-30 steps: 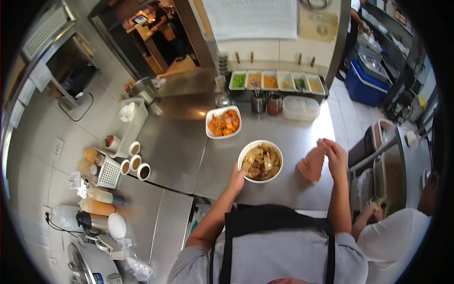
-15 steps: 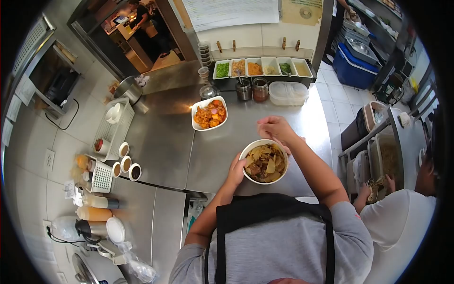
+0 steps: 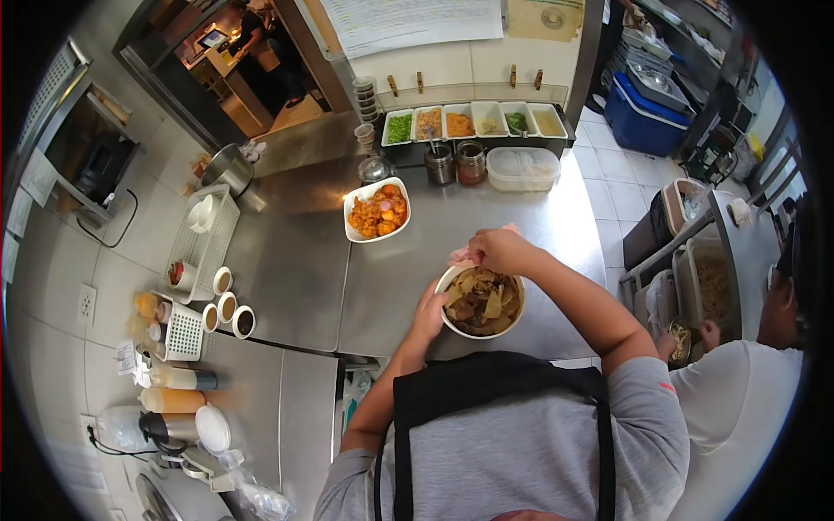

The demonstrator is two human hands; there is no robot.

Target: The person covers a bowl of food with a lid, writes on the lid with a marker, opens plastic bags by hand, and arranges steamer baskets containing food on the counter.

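A round white bowl [image 3: 446,327] of brown sliced food [image 3: 485,301] is at the front of the steel counter, close to my apron. My left hand [image 3: 429,313] grips its left side, with the thumb over the rim. At the bowl's far rim, my right hand [image 3: 504,250] is closed on a pinkish cloth [image 3: 460,254], which shows on both sides of the fingers. The fingertips are partly hidden behind the hand. Farther back and to the left stands a squarish white bowl [image 3: 349,227] of orange, sauce-coated pieces [image 3: 379,212].
A topping rack [image 3: 476,122], two jars [image 3: 440,163] and a clear lidded container [image 3: 523,168] line the back. Small sauce cups [image 3: 244,322] and white baskets [image 3: 185,332] sit left. A co-worker [image 3: 738,399] handles noodles at my right.
My right hand has moved from above the bowl's right side down to its far rim, where the pinkish cloth now shows. The left hand stays on the bowl. The view has shifted slightly.
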